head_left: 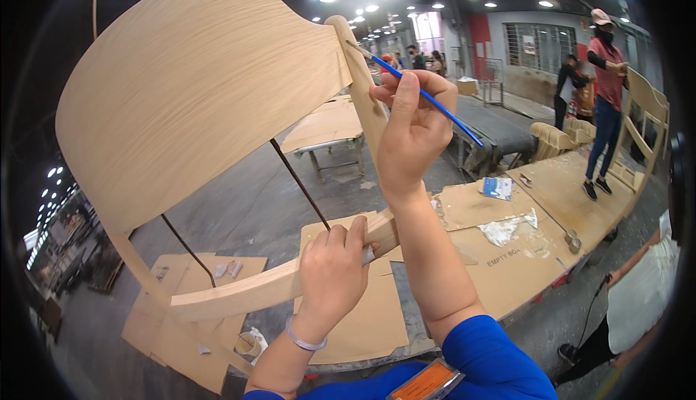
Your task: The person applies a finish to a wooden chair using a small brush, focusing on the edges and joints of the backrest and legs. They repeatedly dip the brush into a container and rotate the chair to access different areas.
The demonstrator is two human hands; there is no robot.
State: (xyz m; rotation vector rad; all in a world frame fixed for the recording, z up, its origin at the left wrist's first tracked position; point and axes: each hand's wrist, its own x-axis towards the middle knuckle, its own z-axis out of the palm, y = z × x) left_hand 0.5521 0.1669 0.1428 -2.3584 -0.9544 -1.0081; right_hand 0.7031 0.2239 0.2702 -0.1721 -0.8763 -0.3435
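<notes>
A pale wooden chair frame (210, 95), with a broad curved backrest panel, stands tilted in front of me. My right hand (420, 128) pinches a thin blue-handled paintbrush (442, 110). The brush's tip rests at or very near the upright post, by the joint with the panel's upper right edge. Lower down, my left hand (333, 273), with a pale bangle on its wrist, grips the frame's lower rail (239, 291). Something small and whitish shows by its fingertips, too hidden to name. Two thin dark rods run between the panel and the lower rail.
Cardboard sheets (351, 313) cover the workbench beneath the frame. Crumpled white plastic (507, 229), a blue-and-white packet (496, 187) and a small cup (248, 345) lie around. A person (607, 102) handles another chair frame (645, 110) at right; another person in white (641, 284) stands nearer.
</notes>
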